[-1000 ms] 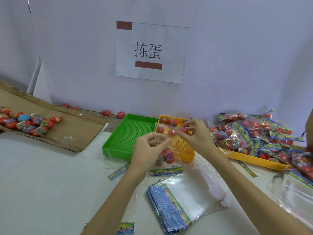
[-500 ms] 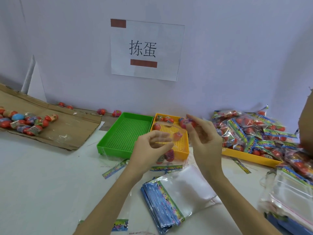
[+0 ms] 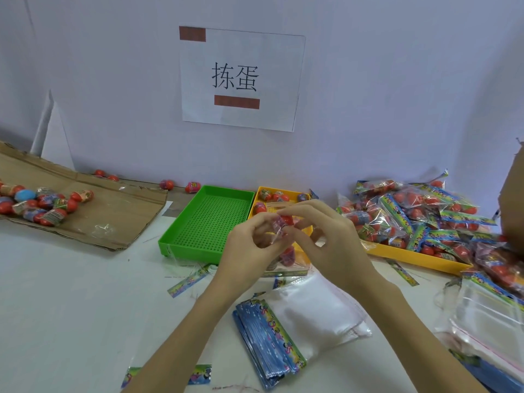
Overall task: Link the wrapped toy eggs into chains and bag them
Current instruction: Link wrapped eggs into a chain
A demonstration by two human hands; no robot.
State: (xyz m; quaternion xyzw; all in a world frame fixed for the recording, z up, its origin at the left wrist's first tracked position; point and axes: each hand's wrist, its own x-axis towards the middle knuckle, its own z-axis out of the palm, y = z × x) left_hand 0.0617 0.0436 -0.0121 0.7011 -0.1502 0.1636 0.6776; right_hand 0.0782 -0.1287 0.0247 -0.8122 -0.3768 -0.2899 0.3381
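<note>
Pinched between the fingertips of both hands, left hand (image 3: 249, 251) and right hand (image 3: 331, 245), above the white worktop (image 3: 71, 293): a wrapped toy egg (image 3: 283, 221), red with a purplish patch under crinkled clear film, long axis hard to judge behind the fingers. Hanging just below the hands, more wrapped eggs (image 3: 287, 255), running downward as a short chain, mostly hidden by the left hand. Beyond the hands, a green tray (image 3: 207, 219) and a yellow tray (image 3: 283, 194); right of them, filled bags (image 3: 411, 211); nearer than the hands, a stack of flat bags (image 3: 272, 333).
</note>
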